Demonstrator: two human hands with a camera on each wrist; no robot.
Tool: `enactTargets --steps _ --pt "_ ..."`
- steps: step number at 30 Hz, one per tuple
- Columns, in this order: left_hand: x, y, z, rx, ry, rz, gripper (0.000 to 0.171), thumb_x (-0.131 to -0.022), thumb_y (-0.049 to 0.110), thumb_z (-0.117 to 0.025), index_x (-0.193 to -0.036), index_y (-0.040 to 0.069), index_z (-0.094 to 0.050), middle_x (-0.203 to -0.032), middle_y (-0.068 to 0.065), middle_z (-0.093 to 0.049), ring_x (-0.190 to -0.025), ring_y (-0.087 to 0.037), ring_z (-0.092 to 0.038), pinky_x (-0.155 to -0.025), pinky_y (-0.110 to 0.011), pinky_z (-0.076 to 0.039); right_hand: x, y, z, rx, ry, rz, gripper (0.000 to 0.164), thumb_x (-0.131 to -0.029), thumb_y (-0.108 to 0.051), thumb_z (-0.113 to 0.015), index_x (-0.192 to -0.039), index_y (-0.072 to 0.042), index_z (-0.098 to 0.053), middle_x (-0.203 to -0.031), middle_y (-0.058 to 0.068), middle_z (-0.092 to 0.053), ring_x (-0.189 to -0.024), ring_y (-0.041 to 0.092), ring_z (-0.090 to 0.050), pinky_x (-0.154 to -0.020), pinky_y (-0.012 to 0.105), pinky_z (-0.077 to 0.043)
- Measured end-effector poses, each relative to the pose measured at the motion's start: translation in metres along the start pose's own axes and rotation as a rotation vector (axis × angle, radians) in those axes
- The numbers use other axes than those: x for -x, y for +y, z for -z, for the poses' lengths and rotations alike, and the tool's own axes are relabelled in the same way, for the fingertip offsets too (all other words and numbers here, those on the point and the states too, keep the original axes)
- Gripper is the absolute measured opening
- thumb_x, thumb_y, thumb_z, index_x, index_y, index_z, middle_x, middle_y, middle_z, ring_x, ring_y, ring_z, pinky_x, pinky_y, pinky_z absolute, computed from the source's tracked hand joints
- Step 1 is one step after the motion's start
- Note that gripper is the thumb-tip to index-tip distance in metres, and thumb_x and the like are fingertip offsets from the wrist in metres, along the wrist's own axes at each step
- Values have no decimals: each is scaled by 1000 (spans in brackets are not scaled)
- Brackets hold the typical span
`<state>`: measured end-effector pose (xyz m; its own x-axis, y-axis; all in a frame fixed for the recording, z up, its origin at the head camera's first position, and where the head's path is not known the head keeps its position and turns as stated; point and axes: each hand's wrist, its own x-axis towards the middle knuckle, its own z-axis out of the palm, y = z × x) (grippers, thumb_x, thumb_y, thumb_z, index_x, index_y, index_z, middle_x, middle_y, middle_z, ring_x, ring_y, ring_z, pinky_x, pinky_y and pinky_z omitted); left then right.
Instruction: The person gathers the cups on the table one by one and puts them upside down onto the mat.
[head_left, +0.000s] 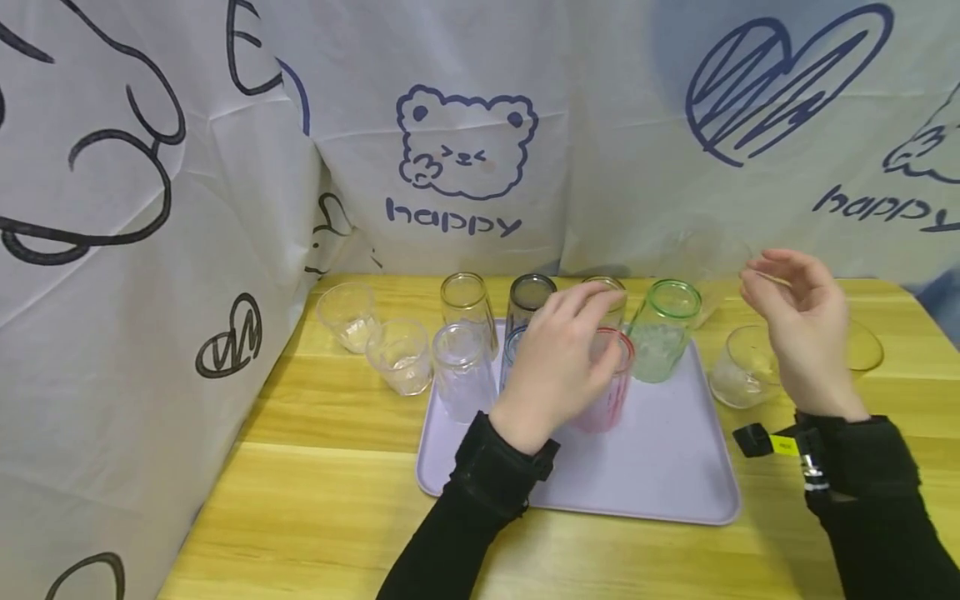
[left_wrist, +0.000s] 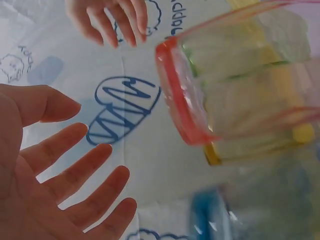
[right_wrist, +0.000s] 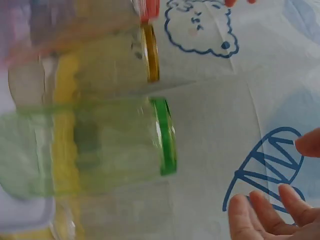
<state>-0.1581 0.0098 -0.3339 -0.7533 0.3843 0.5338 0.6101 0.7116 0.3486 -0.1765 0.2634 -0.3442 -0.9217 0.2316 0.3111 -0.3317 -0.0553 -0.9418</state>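
My left hand (head_left: 558,358) hovers over the glasses on a lilac tray (head_left: 645,479), beside a red-rimmed glass (head_left: 611,408). Its fingers spread apart in the left wrist view, and it holds nothing. A blue-rimmed glass (left_wrist: 206,215) is partly hidden by this hand in the head view. To the right of the tray, my right hand (head_left: 810,333) is raised above a short clear glass (head_left: 738,383), its palm empty and fingers loosely bent. The green-rimmed glass (head_left: 660,350) stands on the tray between the hands.
More tall glasses stand on the tray: a clear one (head_left: 463,375), a dark one (head_left: 527,302) and amber-rimmed ones behind. Two short clear glasses (head_left: 405,367) sit left of the tray on the wooden table (head_left: 315,508). A printed cloth (head_left: 615,150) hangs behind.
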Motion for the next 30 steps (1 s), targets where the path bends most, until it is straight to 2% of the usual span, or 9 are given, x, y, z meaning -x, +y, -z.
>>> enactTargets --steps 3,5,9,11,13,15,17,22,30 --pt "-10 8 -1 -55 -36 -16 42 -94 20 -63 -135 17 -62 -138 -2 -62 -126 -23 -60 -109 -36 -49 -17 0 7 274 -16 -21 33 -98 -10 -62 -128 -23 -54 -116 -11 -58 -106 -1 -58 -88 5 -48" --pt "-16 13 -2 -81 -62 -20 42 -94 22 -63 -137 18 -61 -139 -1 -61 -127 -22 -59 -108 -36 -50 -30 6 16 438 -37 -35 39 -99 -18 -63 -136 -24 -50 -123 -12 -56 -113 2 -55 -95 10 -47" --pt "-26 21 -5 -146 -112 -12 43 -96 26 -62 -138 22 -59 -141 2 -60 -129 -19 -57 -107 -34 -50 -62 34 38 631 -79 -47 59 -98 -37 -64 -150 -28 -38 -144 -7 -49 -132 11 -48 -109 22 -44" --pt "-29 24 -8 -180 -131 -7 42 -97 29 -61 -139 23 -59 -141 3 -59 -129 -18 -57 -107 -33 -51 -73 40 41 681 -106 -58 66 -96 -43 -64 -153 -30 -33 -155 0 -42 -141 21 -42 -117 32 -40" --pt "-32 25 -11 -211 -147 -5 42 -98 31 -60 -139 24 -59 -142 4 -59 -128 -17 -58 -107 -33 -51 -79 37 38 749 -152 -57 74 -96 -47 -63 -157 -25 -27 -160 11 -35 -145 34 -37 -120 46 -36" --pt "-33 26 -15 -231 -164 -4 42 -98 33 -59 -139 25 -58 -142 4 -59 -128 -17 -58 -108 -33 -50 -81 25 28 808 -195 -72 82 -95 -48 -63 -159 -16 -22 -161 24 -30 -143 46 -34 -116 62 -35" --pt "-34 27 -18 -247 -178 -5 42 -98 34 -59 -139 25 -59 -142 4 -59 -128 -18 -58 -109 -34 -49 -82 16 21 873 -247 -69 88 -95 -45 -64 -159 -5 -18 -157 35 -28 -139 56 -32 -110 72 -33" --pt "-36 31 -23 -283 -207 -15 41 -99 37 -58 -139 28 -58 -143 4 -58 -129 -18 -58 -110 -35 -49 -89 9 15 1018 -320 -138 99 -93 -45 -67 -157 6 -12 -152 42 -26 -132 60 -32 -103 74 -34" --pt "-37 34 -25 -298 -248 -23 42 -100 39 -56 -141 29 -56 -148 3 -56 -133 -19 -56 -114 -35 -46 -104 23 18 1063 -406 -279 118 -88 -61 -68 -158 7 -1 -155 45 -15 -135 65 -25 -106 77 -30"
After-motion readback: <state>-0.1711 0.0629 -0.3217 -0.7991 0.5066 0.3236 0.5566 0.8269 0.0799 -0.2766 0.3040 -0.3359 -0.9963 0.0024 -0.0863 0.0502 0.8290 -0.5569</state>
